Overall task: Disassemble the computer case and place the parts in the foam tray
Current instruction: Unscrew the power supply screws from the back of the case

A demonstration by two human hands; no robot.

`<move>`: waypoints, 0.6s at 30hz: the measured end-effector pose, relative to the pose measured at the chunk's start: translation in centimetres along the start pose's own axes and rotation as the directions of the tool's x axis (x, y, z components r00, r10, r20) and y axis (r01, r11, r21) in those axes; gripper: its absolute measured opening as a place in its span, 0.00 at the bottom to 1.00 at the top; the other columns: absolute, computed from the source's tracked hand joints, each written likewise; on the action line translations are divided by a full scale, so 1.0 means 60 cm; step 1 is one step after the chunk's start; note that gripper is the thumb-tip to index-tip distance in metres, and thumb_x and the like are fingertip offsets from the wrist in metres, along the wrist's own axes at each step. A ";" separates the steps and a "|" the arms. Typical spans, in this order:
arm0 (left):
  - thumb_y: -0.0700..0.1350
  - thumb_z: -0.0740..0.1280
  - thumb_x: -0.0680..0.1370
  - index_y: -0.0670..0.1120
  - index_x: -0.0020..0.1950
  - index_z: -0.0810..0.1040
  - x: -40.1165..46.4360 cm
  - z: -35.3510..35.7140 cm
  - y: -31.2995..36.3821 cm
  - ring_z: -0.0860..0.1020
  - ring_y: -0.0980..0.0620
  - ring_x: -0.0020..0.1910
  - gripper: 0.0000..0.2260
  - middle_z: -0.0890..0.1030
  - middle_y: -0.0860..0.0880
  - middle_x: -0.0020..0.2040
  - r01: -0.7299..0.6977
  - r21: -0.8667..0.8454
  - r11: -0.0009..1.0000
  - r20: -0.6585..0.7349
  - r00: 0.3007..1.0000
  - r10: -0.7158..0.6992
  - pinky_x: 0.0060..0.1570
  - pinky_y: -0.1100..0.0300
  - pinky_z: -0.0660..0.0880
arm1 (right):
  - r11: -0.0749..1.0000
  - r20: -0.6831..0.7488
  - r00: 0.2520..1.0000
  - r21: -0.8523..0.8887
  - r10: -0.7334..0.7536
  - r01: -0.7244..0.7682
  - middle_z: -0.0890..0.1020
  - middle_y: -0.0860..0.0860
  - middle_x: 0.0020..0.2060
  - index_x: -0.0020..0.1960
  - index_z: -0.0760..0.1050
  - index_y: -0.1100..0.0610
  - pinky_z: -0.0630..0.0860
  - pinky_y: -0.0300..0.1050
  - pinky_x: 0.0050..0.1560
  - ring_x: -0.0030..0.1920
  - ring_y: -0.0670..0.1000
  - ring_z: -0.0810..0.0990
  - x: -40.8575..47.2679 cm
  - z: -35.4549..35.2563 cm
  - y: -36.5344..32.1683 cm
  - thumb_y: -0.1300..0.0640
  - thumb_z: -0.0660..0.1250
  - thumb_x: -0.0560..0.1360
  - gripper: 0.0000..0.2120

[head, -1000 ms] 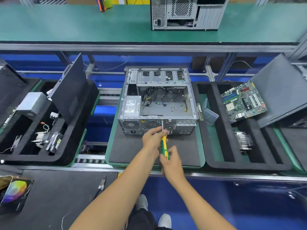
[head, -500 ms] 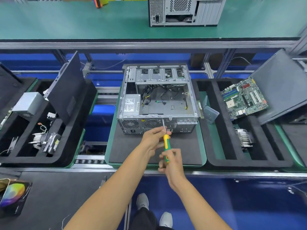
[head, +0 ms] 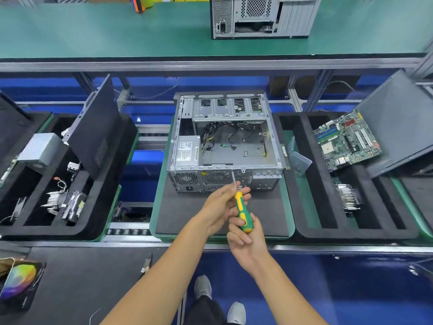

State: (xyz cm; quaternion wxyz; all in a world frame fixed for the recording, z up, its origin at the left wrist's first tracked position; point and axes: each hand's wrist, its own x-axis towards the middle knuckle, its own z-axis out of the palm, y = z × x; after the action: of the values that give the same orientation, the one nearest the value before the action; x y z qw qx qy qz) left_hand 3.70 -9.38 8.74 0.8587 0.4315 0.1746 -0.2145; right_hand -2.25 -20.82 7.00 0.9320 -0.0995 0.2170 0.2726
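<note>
An open computer case (head: 226,146) lay at the centre of the frame on a dark foam mat (head: 187,214), its power supply (head: 187,153) inside at its left. Just below it, the right hand (head: 246,240) curled around the yellow-green handle of a screwdriver (head: 242,213), while the left hand (head: 222,207) pinched its shaft near the case's rear panel. A foam tray (head: 304,184) at right held a motherboard (head: 346,140) and a heatsink (head: 348,195).
</note>
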 end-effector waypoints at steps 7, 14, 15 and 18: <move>0.35 0.67 0.81 0.38 0.70 0.74 0.018 -0.013 0.007 0.85 0.42 0.55 0.17 0.85 0.39 0.57 -0.024 0.151 0.988 -0.028 0.999 0.029 0.55 0.49 0.83 | 0.785 -0.198 0.947 -0.614 -0.252 0.081 0.74 0.54 0.31 0.46 0.70 0.57 0.60 0.39 0.23 0.22 0.48 0.61 -0.005 0.008 -0.012 0.54 0.64 0.73 0.07; 0.52 0.77 0.74 0.49 0.53 0.79 0.011 -0.005 0.064 0.82 0.55 0.42 0.13 0.84 0.52 0.44 -0.057 0.915 0.400 -0.066 0.956 0.287 0.42 0.55 0.79 | 0.777 -0.238 0.942 -0.628 -0.239 0.038 0.66 0.52 0.27 0.53 0.75 0.64 0.57 0.37 0.21 0.21 0.47 0.57 -0.007 0.010 -0.013 0.56 0.56 0.80 0.14; 0.54 0.78 0.73 0.51 0.52 0.79 0.015 -0.007 0.088 0.80 0.55 0.44 0.13 0.82 0.55 0.43 -0.085 0.984 0.156 0.016 0.917 0.400 0.44 0.54 0.77 | 0.786 -0.226 0.947 -0.617 -0.227 0.041 0.65 0.51 0.27 0.53 0.76 0.64 0.57 0.38 0.21 0.22 0.47 0.57 -0.008 0.012 -0.011 0.56 0.56 0.80 0.14; 0.55 0.76 0.74 0.50 0.63 0.79 0.043 -0.014 0.160 0.74 0.49 0.58 0.20 0.80 0.51 0.56 -0.230 0.909 -0.347 0.384 0.783 0.489 0.57 0.52 0.71 | 0.830 -0.202 0.965 -0.557 -0.166 0.027 0.64 0.51 0.28 0.52 0.77 0.64 0.58 0.39 0.20 0.22 0.46 0.56 -0.010 0.013 -0.009 0.56 0.55 0.81 0.15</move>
State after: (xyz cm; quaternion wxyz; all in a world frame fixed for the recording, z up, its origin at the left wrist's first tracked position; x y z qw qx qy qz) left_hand 10.77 -4.13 13.38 0.2118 0.9673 -0.1273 0.0569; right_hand -2.15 -21.29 8.03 0.8433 -0.4059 0.2360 0.2615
